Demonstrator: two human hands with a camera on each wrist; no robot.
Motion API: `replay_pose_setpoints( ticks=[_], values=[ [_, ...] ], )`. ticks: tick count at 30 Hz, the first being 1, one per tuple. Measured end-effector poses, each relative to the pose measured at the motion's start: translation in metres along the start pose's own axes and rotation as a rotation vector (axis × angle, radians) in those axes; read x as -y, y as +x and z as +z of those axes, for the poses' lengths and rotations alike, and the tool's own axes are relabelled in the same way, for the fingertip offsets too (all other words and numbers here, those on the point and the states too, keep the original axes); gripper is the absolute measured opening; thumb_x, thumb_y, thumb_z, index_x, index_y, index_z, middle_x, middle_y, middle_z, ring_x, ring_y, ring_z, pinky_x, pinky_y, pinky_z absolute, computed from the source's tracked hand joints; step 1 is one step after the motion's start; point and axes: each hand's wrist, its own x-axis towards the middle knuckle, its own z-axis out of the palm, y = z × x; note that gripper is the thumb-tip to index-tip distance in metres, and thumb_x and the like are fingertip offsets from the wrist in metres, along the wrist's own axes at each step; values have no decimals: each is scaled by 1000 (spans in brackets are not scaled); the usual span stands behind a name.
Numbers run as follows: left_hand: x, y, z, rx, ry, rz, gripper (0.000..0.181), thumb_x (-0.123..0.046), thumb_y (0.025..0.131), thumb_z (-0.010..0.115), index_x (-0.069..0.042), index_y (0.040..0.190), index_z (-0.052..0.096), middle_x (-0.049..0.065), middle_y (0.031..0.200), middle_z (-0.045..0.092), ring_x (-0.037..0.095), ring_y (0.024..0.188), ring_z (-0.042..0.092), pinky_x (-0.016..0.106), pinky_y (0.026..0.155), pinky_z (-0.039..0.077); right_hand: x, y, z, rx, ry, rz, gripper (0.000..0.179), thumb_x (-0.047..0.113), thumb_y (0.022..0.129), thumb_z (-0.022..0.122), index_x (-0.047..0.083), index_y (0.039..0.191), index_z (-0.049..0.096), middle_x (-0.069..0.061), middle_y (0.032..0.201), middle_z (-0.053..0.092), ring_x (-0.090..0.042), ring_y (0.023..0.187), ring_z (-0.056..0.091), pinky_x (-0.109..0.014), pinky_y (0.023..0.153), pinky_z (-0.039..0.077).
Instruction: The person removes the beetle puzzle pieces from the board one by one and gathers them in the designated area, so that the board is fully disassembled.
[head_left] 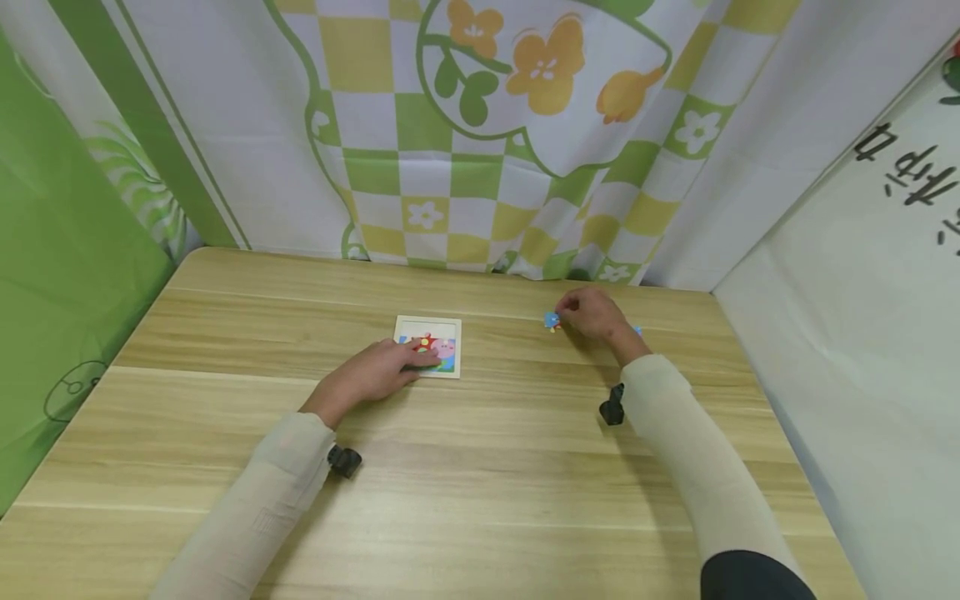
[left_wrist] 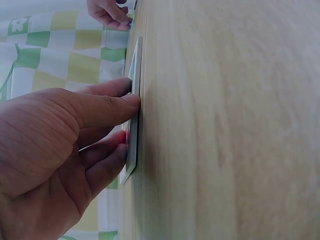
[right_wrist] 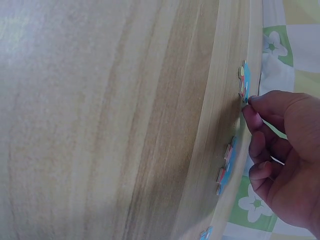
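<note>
A small white-framed puzzle board with a colourful picture lies on the wooden table. My left hand rests flat on its near left part, and in the left wrist view the fingers lie fairly straight and press on the board's edge. To the right, my right hand has curled fingers that pinch a small blue puzzle piece lying on the table. In the right wrist view the index fingertip touches that piece.
Several more loose pieces lie near the table's far edge beside my right hand, one of them just right of it. A checked floral curtain hangs behind the table, with a white sheet on the right and green fabric on the left.
</note>
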Motion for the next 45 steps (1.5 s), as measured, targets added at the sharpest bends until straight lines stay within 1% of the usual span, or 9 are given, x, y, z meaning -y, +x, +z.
replay_pose_setpoints(
  ticks=[4, 10, 12, 15, 20, 27, 31, 38, 45],
  values=[
    [0, 1, 0, -7, -3, 11, 40, -8, 102, 65, -11, 142, 65, 32, 150, 43, 48, 131, 51, 55, 108, 42, 1, -1, 0, -22, -5, 4, 22, 16, 103, 60, 2, 107, 75, -14, 110, 73, -31, 103, 64, -50, 94, 49],
    [0, 1, -1, -5, -1, 6, 40, -8, 102, 65, -12, 142, 65, 33, 150, 43, 48, 131, 52, 55, 107, 43, 9, -2, 3, -46, 9, -4, 21, 17, 101, 61, 3, 104, 76, -12, 103, 73, -27, 88, 63, -46, 84, 51],
    [0, 1, -1, -3, -1, 5, 40, -8, 102, 65, -11, 142, 65, 33, 150, 43, 48, 130, 53, 54, 107, 44, 13, -2, 6, -45, 12, -25, 21, 16, 101, 61, 3, 105, 77, -11, 101, 74, -25, 85, 63, -44, 82, 52],
    [0, 2, -1, -1, 2, 7, 40, -8, 102, 65, -11, 142, 65, 33, 150, 43, 48, 129, 54, 54, 106, 44, 21, -1, 10, -48, 6, -72, 20, 15, 100, 63, 2, 105, 77, -12, 100, 74, -25, 84, 65, -44, 82, 53],
    [1, 2, -2, 2, 4, 2, 41, -8, 102, 66, -11, 142, 65, 33, 150, 43, 47, 129, 54, 54, 107, 44, 35, 0, 19, -60, 7, -153, 17, 12, 99, 65, 2, 104, 77, -11, 100, 75, -25, 86, 68, -44, 84, 54],
    [-1, 1, -2, 12, 1, -7, 41, -8, 102, 66, -12, 142, 65, 31, 152, 43, 48, 131, 52, 56, 109, 41, 56, -1, 32, -8, 27, -233, 14, 13, 97, 66, 7, 102, 78, -3, 95, 74, -21, 91, 67, -42, 85, 52],
    [-1, 1, 0, 20, 1, -4, 40, -8, 102, 65, -12, 142, 65, 30, 152, 42, 49, 131, 51, 57, 110, 40, 69, -2, 37, 17, 31, -272, 13, 11, 97, 67, 7, 102, 78, -3, 96, 74, -19, 92, 66, -40, 86, 52],
    [-1, 1, -2, 6, 2, -1, 40, -7, 101, 66, -11, 141, 65, 31, 150, 44, 46, 132, 52, 55, 109, 41, 94, -2, 49, 68, 17, -338, 16, 12, 100, 65, 5, 109, 76, -2, 100, 74, -18, 97, 67, -38, 90, 53],
    [0, 1, -2, 13, -6, -3, 41, -7, 101, 66, -12, 142, 65, 31, 151, 44, 45, 131, 52, 55, 108, 42, 112, -6, 62, 104, -4, -391, 20, 15, 99, 69, 5, 116, 75, -2, 103, 72, -16, 96, 65, -34, 88, 53]
  ],
)
